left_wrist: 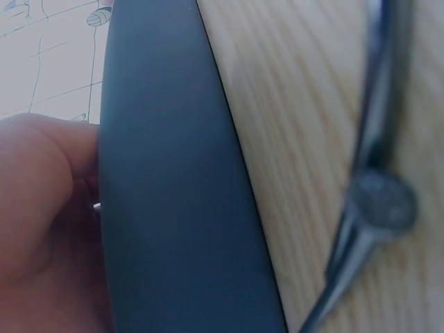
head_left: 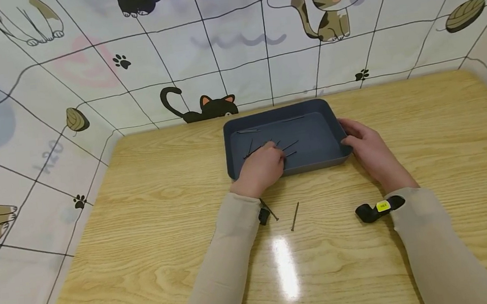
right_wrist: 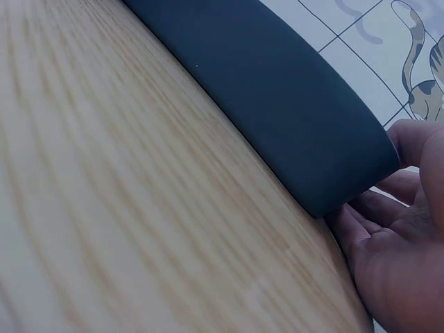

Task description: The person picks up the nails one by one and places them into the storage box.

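The wooden table (head_left: pixel 157 260) is filling the scene, its far edge running along a cat-patterned wall (head_left: pixel 83 65). Sitting far of centre on it is the dark blue tray (head_left: pixel 313 135), with several thin nails (head_left: pixel 291 145) lying scattered on its floor. The right hand (head_left: pixel 370 151) is cupping the tray's near right corner, fingers curling round the rim and wall. The left hand (head_left: pixel 262 167) is reaching over the near wall into the tray, fingers bending down among the nails; whether they are pinching one, I cannot tell. Near of the tray, between the two sleeves, two loose nails (head_left: pixel 295 216) are lying on the wood.
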Demonstrator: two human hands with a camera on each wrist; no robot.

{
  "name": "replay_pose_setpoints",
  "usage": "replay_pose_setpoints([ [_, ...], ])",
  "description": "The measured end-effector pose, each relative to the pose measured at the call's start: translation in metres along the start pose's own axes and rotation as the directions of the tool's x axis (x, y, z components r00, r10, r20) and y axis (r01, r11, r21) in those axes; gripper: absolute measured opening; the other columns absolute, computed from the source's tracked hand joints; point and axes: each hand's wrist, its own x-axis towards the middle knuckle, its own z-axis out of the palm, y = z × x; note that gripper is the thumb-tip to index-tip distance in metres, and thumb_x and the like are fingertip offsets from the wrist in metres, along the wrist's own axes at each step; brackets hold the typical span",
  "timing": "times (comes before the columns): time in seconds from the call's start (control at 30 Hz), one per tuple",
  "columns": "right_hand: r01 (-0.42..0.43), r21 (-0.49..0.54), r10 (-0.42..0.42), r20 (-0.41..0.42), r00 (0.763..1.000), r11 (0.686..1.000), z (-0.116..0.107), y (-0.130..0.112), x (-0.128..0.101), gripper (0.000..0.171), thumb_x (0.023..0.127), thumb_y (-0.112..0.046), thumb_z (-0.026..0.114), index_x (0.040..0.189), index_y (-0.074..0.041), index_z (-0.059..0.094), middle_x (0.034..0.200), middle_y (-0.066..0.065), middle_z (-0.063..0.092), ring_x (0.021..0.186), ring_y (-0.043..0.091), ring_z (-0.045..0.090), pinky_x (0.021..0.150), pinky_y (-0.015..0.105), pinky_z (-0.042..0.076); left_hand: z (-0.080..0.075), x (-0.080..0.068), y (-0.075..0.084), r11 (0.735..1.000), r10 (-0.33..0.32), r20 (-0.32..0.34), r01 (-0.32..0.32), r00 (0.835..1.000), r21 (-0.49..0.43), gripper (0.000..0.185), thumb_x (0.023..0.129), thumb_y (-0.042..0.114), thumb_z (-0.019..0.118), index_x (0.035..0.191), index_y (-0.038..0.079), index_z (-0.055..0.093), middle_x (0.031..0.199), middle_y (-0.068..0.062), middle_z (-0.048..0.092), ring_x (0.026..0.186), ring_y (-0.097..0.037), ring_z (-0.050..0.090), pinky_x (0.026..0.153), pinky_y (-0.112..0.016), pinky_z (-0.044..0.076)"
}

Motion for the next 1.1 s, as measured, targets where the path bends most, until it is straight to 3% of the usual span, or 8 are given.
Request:
replay_pose_setpoints([
  [0.4,0.004,0.015,-0.004,0.008,1.0,1.0,0.0,-0.002,0.0,0.049,0.093,-0.008,0.04,0.14,-0.014,0.03,0.143,0.008,0.028,0.128,0.017,0.028,0.095,0.025,0.032,-0.005,-0.003,-0.001,1.0,-0.017,-0.017,0.017,1.0,-0.008,0.027,0.094,0.016,0.043,0.113,0.017,0.063,0.106,0.0,0.055,0.092,-0.011,0.055,0.074,-0.023,0.046],
  [0.77,0.003,0.005,-0.003,0.008,1.0,1.0,0.0,-0.002,-0.002,0.05,0.092,-0.008,0.04,0.14,-0.013,0.029,0.143,0.008,0.028,0.128,0.017,0.028,0.096,0.028,0.031,-0.024,-0.012,0.009,0.995,0.04,-0.039,-0.043,0.998,-0.093,0.025,0.093,0.015,0.044,0.112,0.017,0.06,0.1,0.004,0.058,0.069,-0.006,0.048,0.058,-0.022,0.041],
  [1.1,-0.002,-0.025,0.003,0.017,1.0,1.0,-0.003,-0.003,-0.002,0.05,0.092,-0.009,0.041,0.141,-0.012,0.028,0.143,0.009,0.027,0.129,0.018,0.027,0.098,0.035,0.028,-0.033,-0.023,0.022,0.989,0.113,0.03,-0.11,0.993,-0.1,0.025,0.093,0.017,0.043,0.113,0.017,0.058,0.085,0.01,0.056,0.06,-0.007,0.048,0.054,-0.022,0.039],
])
